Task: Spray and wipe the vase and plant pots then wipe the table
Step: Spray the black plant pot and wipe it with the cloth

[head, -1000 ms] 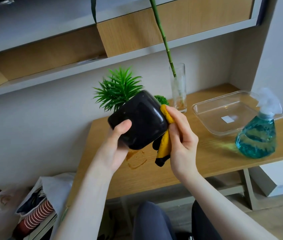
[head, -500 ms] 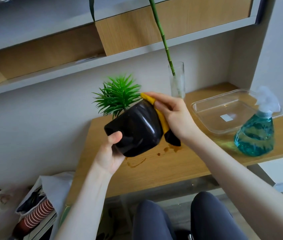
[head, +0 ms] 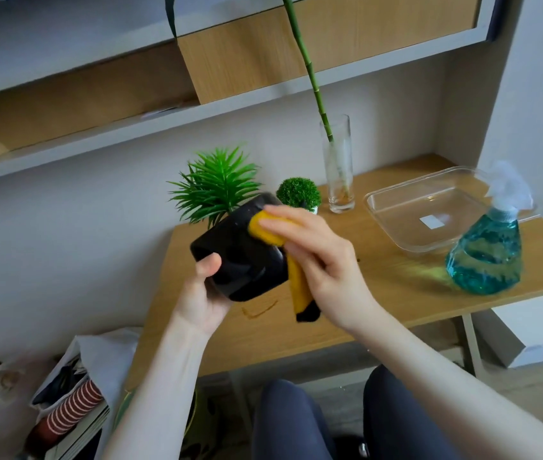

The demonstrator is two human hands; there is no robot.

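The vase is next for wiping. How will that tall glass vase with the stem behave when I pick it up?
The glass vase looks narrow and tall, so probably tippy. The long stem leans out high above it, likely adding top weight. Smooth clear glass may be slippery and fragile.

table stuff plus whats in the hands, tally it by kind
Plant pots: 2, the black pot held in the left hand, the small ball-shaped plant pot
Glass vase: 1
Clear tray: 1
Spray bottle: 1
Yellow cloth in the right hand: 1
Total: 6
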